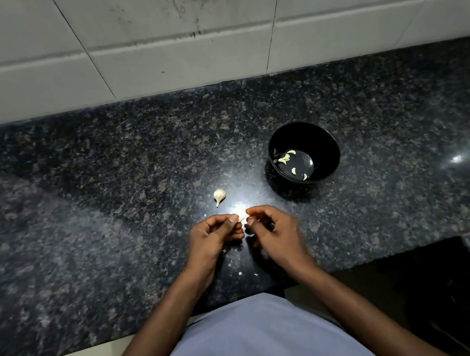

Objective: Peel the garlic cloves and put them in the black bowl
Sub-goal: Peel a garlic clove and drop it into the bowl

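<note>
Both hands meet over the dark granite counter (111,193). My left hand (215,235) and my right hand (273,232) pinch one small garlic clove (242,216) between their fingertips; it is pale and mostly hidden by the fingers and a glare spot. A partial garlic bulb (219,196) with a short stem lies on the counter just beyond my left hand. The black bowl (324,140) stands to the right and farther back, with several peeled cloves (284,158) lying in its bottom.
Small white bits of garlic skin (240,273) lie on the counter under and near my wrists. A tiled wall (182,51) rises behind the counter. The counter's front edge steps back at the lower right, above a dark recess (436,286).
</note>
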